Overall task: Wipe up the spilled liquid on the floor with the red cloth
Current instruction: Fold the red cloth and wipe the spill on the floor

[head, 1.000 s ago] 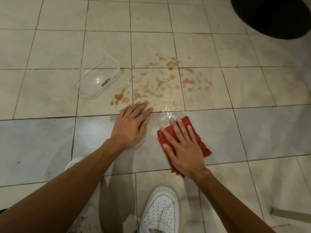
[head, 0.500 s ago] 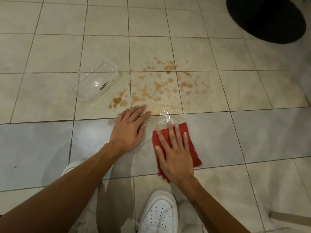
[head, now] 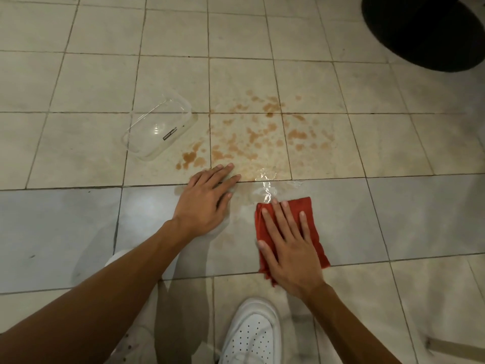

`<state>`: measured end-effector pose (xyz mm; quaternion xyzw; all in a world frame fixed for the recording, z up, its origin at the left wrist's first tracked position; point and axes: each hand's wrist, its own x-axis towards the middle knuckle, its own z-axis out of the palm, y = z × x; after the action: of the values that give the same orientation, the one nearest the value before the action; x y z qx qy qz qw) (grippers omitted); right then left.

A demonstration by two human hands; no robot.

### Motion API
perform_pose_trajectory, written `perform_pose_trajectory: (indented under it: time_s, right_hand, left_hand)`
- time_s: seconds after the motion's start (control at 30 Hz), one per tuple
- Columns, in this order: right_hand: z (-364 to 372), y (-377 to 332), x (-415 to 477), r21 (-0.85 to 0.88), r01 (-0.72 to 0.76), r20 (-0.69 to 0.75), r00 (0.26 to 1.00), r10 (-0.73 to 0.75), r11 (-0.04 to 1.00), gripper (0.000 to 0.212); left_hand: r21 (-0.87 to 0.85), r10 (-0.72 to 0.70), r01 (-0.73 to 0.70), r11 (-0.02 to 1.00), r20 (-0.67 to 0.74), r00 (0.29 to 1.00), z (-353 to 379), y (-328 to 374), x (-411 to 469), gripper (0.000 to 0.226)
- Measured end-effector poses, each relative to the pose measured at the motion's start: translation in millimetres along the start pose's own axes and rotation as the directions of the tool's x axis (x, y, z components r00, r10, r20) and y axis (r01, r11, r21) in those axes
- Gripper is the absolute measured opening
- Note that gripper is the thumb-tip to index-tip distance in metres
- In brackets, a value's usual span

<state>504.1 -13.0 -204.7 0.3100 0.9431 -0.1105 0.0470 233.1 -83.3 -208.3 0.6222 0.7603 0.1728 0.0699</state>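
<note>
Pale tiled floor (head: pixel 91 82) with brown spilled liquid (head: pixel 252 139) beyond both hands. Left hand (head: pixel 206 199) flat on tile, fingers straight; right hand (head: pixel 290 248) presses the red cloth (head: pixel 311 222) flat, near the spill's wet edge.

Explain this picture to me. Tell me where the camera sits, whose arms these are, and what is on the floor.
There is no machine here. A person works with bare hands, and the one camera sits on their head, looking down. The left hand rests flat on the floor. The right hand presses a red cloth onto the tiles with straight fingers, at the near edge of a brownish spill. A clear container lies to the spill's left. A white shoe shows at the bottom, and a dark round shape at top right.
</note>
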Motion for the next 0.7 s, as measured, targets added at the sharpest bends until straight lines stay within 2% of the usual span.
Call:
perform_pose_trajectory:
  time_s: [0.1,0.27,0.4,0.47,0.63,0.7]
  right_hand:
    - [-6,15,2,-0.045,0.075,0.03,0.997,-0.074,0.996,0.075]
    - [-6,-20,23,-0.041,0.04,0.018,0.999,-0.039,0.998,0.074]
    - [1,-42,8,-0.06,0.226,0.083,0.972,-0.22,0.972,0.074]
    - [-1,-30,-2,-0.047,0.256,0.1,0.963,-0.251,0.965,0.075]
    - [3,-33,16,-0.027,-0.069,-0.013,0.998,0.069,0.997,0.074]
    - [5,-57,29,-0.003,-0.111,-0.026,0.993,0.111,0.994,0.074]
  left_hand:
    - [0.016,0.013,-0.013,1.0,-0.009,1.0,-1,-5,0,0.048]
    - [0.027,0.008,-0.008,1.0,-0.01,1.0,-3,-11,-4,0.048]
    - [0.023,0.013,-0.013,1.0,-0.008,1.0,-4,-14,-5,0.048]
    - [0.016,0.018,-0.018,1.0,-0.007,1.0,-5,-15,-5,0.048]
    - [0.005,0.002,-0.002,1.0,-0.028,1.0,-3,-12,-6,0.048]
    - [0.0,-0.003,0.003,1.0,-0.03,1.0,-3,-12,-6,0.048]
